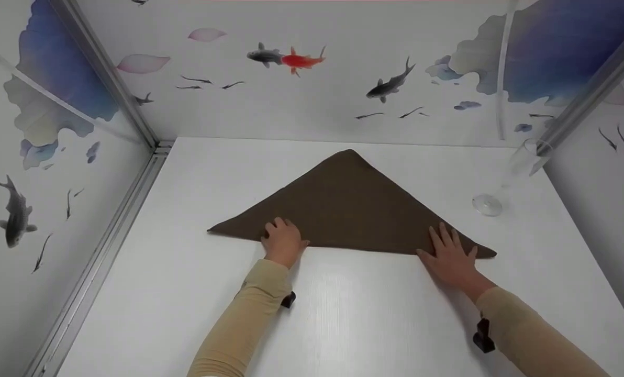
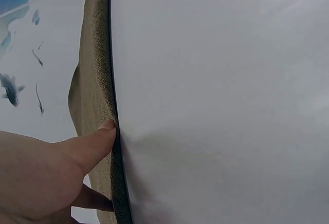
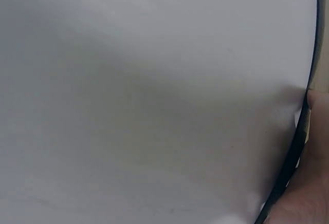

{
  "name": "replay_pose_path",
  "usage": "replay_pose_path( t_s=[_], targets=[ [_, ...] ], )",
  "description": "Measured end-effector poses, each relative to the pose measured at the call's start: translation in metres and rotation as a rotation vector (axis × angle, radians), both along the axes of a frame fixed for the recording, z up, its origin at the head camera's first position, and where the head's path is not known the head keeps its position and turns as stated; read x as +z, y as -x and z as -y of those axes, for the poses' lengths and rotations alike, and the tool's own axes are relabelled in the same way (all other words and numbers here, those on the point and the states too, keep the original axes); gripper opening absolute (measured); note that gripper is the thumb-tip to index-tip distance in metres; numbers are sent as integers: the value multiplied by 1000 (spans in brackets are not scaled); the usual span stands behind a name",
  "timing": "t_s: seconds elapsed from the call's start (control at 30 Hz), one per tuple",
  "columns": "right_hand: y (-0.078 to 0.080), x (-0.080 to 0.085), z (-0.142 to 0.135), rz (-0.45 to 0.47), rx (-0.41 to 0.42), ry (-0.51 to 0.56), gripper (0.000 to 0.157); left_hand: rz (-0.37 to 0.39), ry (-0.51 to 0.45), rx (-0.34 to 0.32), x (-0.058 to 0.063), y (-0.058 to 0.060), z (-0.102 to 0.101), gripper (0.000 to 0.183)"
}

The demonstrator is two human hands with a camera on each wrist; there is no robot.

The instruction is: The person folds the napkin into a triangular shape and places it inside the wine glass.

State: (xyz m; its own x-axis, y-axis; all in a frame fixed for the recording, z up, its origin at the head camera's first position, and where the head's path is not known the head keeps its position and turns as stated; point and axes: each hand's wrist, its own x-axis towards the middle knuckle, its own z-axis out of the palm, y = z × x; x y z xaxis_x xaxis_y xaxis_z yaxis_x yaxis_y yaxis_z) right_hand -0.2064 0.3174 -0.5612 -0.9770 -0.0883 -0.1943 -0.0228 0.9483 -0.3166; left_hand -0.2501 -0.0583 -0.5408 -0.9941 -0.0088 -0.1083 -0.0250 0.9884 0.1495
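Note:
A brown cloth napkin (image 1: 348,204), folded into a triangle, lies flat on the white table, its peak pointing away and its long edge near me. My left hand (image 1: 283,242) rests on that edge left of the middle, fingers slightly bent on top. In the left wrist view, the thumb (image 2: 95,144) reaches along to the folded edge. Toward the right corner, my right hand (image 1: 450,256) presses on the napkin with fingers spread. The right wrist view catches only part of this hand (image 3: 308,178) beside the napkin's dark edge; its fingertips are out of frame there.
A clear stemmed glass (image 1: 487,204) stands on the table (image 1: 312,324) to the right, beyond my right hand. White panels (image 1: 312,104) printed with fish and petals enclose the back and both sides, with metal frame bars (image 1: 108,73) at the corners.

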Motion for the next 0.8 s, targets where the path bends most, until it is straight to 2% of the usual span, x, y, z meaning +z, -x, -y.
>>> replay_pose_path(
  t_s=[0.27,0.43,0.57,0.8],
  targets=[
    [1,3,-6,36,-18,-10,86,31,3,11,-1,2,0,79],
    [12,13,-3,39,5,-63,74,29,16,7,1,1,0,79],
    [22,21,7,-41,80,-76,61,46,9,10,2,1,0,79],
    [37,32,41,-127,285,-73,51,64,18,0,3,2,0,80]
  ],
)
